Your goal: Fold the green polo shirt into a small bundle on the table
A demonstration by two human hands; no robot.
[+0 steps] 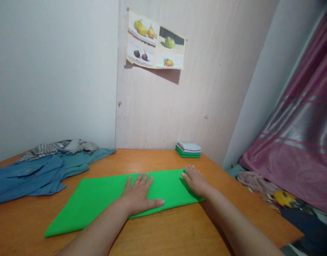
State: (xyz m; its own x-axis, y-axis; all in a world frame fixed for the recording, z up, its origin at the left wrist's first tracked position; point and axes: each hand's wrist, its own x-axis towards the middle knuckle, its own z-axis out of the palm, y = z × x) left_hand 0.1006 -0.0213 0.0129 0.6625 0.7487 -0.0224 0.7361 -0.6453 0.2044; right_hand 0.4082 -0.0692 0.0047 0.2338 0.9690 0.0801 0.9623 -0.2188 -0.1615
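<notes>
A bright green cloth [99, 195], folded into a long flat strip, lies across the wooden table in front of me. My left hand [138, 195] rests palm down on its middle, fingers spread and thumb pointing right near the front edge. At the cloth's right end my right hand [195, 181] lies flat with its fingers stretched out, partly covering the end edge. Neither hand grips the fabric. The left end of the cloth slants toward the table's front left.
Rumpled blue clothes [32, 176] and a striped garment [62, 146] lie at the back left of the table [163, 238]. A stack of folded grey and green cloths [188, 150] stands at the back right. Beyond the right edge hangs a pink curtain [294, 153] over piled items.
</notes>
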